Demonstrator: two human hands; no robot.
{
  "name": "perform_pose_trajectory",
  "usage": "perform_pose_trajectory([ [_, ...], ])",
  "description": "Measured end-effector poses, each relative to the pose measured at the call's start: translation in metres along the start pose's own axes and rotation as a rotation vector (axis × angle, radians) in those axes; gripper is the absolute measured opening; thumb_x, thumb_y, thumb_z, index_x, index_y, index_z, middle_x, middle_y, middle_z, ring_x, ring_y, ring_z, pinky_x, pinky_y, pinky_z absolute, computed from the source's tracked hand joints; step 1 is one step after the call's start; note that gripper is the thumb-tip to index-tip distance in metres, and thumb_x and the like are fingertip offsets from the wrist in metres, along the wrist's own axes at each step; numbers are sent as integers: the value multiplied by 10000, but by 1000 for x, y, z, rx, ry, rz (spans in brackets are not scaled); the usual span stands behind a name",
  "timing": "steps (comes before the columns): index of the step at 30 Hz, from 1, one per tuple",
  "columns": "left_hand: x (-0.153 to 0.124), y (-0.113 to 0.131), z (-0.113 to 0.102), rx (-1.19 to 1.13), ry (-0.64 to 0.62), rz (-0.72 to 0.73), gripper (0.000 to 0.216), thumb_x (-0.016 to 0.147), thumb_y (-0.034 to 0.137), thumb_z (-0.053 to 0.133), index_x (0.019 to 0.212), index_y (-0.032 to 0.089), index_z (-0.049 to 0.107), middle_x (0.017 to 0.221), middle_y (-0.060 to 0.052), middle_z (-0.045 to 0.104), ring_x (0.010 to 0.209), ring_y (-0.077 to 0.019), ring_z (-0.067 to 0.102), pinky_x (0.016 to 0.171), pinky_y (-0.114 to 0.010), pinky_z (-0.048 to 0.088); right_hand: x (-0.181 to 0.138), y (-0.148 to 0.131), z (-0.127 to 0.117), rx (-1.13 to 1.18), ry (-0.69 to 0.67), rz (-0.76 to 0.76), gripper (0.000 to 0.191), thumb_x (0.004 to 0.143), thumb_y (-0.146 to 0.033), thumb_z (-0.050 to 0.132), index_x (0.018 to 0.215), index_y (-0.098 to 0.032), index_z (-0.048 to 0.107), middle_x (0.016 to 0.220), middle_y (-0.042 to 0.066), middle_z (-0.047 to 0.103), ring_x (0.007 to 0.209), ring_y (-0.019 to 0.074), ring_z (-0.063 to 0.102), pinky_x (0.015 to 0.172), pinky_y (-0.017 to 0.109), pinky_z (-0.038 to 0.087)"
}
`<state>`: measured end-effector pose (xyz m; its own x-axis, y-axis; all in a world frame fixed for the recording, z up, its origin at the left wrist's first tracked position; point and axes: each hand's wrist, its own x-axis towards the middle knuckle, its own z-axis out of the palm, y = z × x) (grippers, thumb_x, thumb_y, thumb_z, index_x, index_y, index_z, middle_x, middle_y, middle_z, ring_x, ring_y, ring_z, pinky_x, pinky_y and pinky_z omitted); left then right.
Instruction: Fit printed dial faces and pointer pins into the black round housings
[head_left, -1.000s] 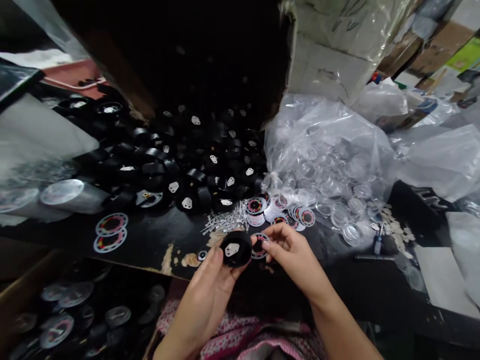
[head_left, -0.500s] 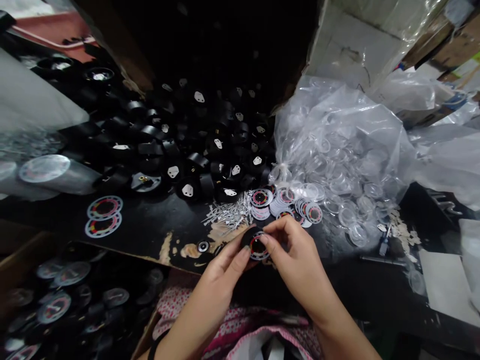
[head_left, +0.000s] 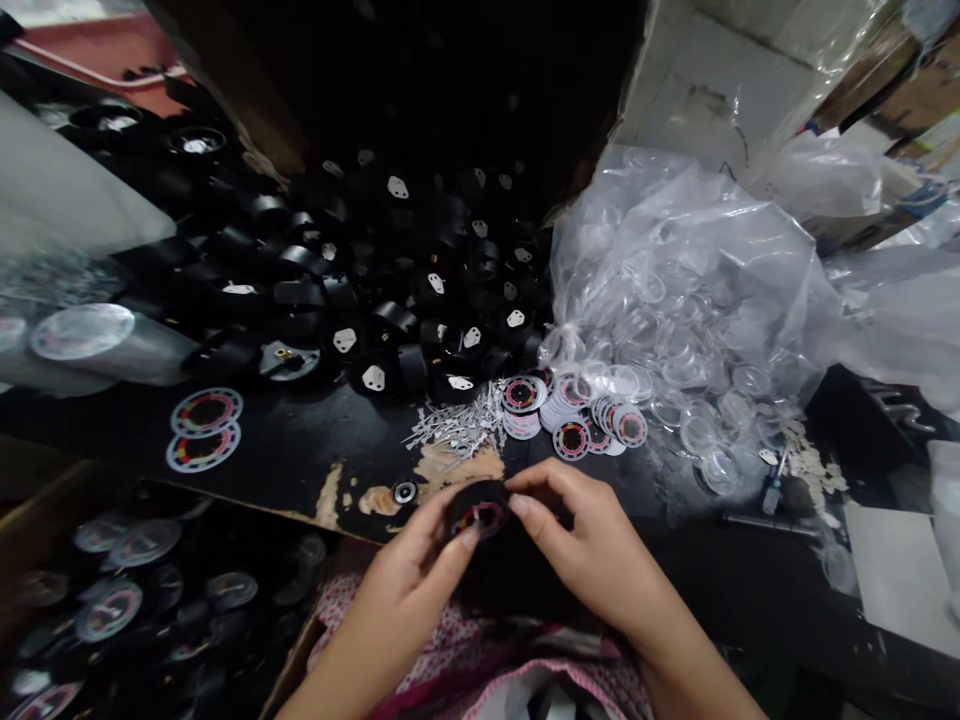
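A dark worktop [head_left: 289,440] spreads out in front of the person. On it, a big heap of black cups [head_left: 373,378] lies at eleven o'clock from the person, and a clear bag [head_left: 675,210] of see-through caps sits at one o'clock. The left hand [head_left: 409,568] grips one held cup [head_left: 466,494] at twelve o'clock, close in, with its thumb on a round printed dial [head_left: 491,516]. The right hand [head_left: 586,525] has its thumb and finger at the cup's three o'clock edge; I can't tell if they pinch it. The step now looks like fitting the dial inside the cup. I can't see if it sits flat, so the next move seems to need a soft, even push. Farther off at twelve o'clock are spare dials [head_left: 571,438] and, smallest, thin white needles [head_left: 459,428].
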<state>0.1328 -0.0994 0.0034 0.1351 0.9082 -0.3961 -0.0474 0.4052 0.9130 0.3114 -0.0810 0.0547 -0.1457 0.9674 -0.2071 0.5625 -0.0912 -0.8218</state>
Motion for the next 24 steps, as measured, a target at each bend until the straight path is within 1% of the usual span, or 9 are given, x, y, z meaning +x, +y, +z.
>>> perform_pose_trajectory([
  [2, -1, -2, -9, -23, 47, -26, 354, 832, 425, 727, 1157, 285, 724, 1164, -32, 756, 1068, -249, 693, 880, -292, 569, 16, -3, 2, -304, 12, -25, 154, 970, -223, 521, 943, -181, 666, 941, 67, 720, 900, 219, 653, 826, 356, 462],
  [4, 0, -4, -14, -85, 68, -59, 354, 829, 428, 735, 1152, 285, 724, 1126, -32, 760, 977, -231, 698, 776, -270, 577, 33, -6, 7, -594, 54, 6, 189, 977, -216, 495, 932, -158, 669, 963, 108, 726, 937, 274, 658, 852, 414, 443],
  [5, 0, -4, -15, -125, 78, -65, 342, 815, 420, 752, 1125, 276, 733, 1097, -34, 763, 950, -227, 696, 743, -264, 575, 40, -7, 10, -686, 66, 25, 198, 980, -231, 490, 946, -150, 668, 976, 121, 725, 943, 293, 660, 848, 431, 440],
  [7, 2, -4, -14, -223, 107, -62, 300, 790, 393, 779, 1058, 260, 745, 1046, -33, 761, 938, -220, 688, 719, -255, 575, 50, -8, 16, -774, 77, 48, 212, 983, -264, 487, 988, -141, 660, 1010, 133, 719, 949, 312, 663, 829, 444, 442],
  [11, 5, 1, -7, -425, 171, -100, 271, 739, 354, 825, 968, 236, 739, 996, -31, 756, 923, -209, 698, 729, -265, 603, 50, -8, 22, -791, 45, 58, 189, 968, -236, 496, 1018, -134, 648, 1026, 133, 718, 948, 315, 666, 823, 451, 430],
  [14, 7, 4, -4, -508, 195, -103, 299, 732, 370, 830, 968, 212, 737, 1021, -54, 759, 980, -237, 704, 810, -332, 623, 45, -6, 21, -735, 22, 54, 177, 973, -237, 497, 984, -151, 651, 1008, 114, 728, 951, 295, 667, 847, 440, 406],
  [18, 9, 5, 2, -583, 220, -71, 294, 774, 361, 795, 1022, 217, 730, 1080, -66, 768, 1041, -250, 707, 928, -400, 595, 43, -5, 19, -643, 27, 47, 152, 965, -227, 522, 906, -175, 652, 958, 79, 737, 941, 261, 666, 858, 413, 372],
  [21, 10, 8, 7, -621, 182, -37, 268, 829, 343, 748, 1072, 230, 728, 1131, -61, 765, 1112, -242, 691, 1016, -403, 546, 41, -4, 16, -571, 39, 46, 123, 945, -218, 557, 863, -190, 645, 928, 52, 737, 922, 243, 663, 858, 396, 361],
  [24, 12, 11, 9, -633, 154, 5, 229, 855, 332, 724, 1060, 233, 737, 1135, -55, 767, 1158, -237, 673, 1066, -398, 509, 38, -1, 11, -582, 60, 67, 113, 942, -219, 568, 863, -188, 642, 921, 51, 729, 941, 256, 657, 868, 400, 361],
])
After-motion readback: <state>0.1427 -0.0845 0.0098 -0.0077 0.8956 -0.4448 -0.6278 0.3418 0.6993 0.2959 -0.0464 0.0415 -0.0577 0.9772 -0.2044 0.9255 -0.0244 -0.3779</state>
